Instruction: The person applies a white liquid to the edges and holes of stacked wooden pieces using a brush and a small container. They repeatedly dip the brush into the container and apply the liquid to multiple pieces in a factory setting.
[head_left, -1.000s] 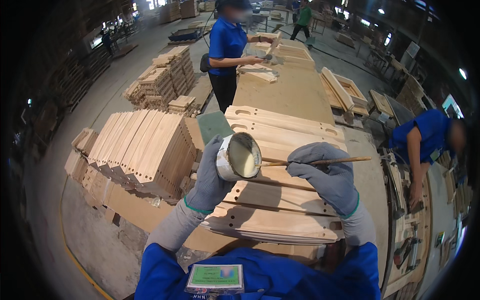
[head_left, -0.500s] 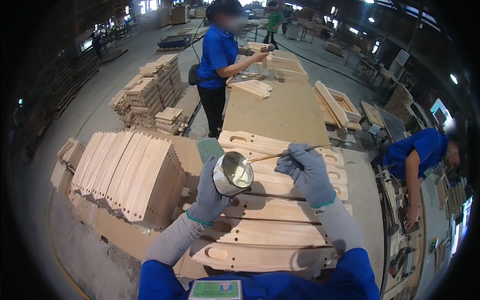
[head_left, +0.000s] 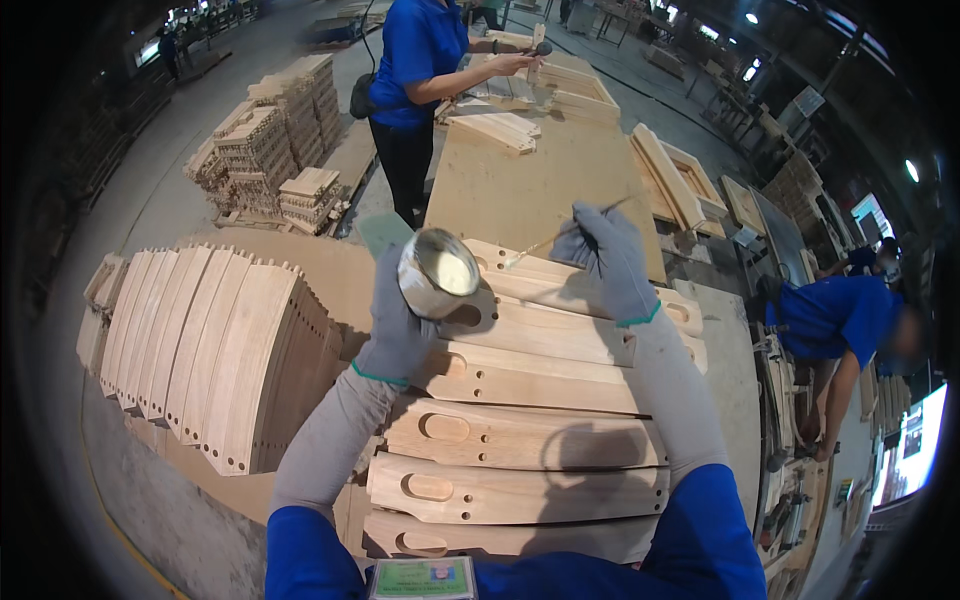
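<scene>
My left hand (head_left: 388,325), in a grey glove, is closed round a round can (head_left: 420,292) with creamy white liquid inside, its mouth tilted toward the right. In my gloved right hand (head_left: 610,262), the fingers pinch a thin stick (head_left: 540,246) whose left end is coated white. That coated end is clear of the can and close over the farthest boards; whether it touches one I cannot tell. Several pale wooden boards (head_left: 560,330) with oval slots and small round holes lie side by side beneath my hands. A flat green piece (head_left: 382,232) shows behind the can, perhaps held with it.
On the left stands a row of upright boards (head_left: 215,350). Farther back are stacked wooden pieces (head_left: 250,150). A co-worker (head_left: 415,80) in blue works at the brown tabletop (head_left: 540,185); another person (head_left: 835,310) bends over a bench at the right.
The stick's white end has left the can's mouth and is now over the far boards. The can has shifted left, away from my right hand. My view has tipped downward.
</scene>
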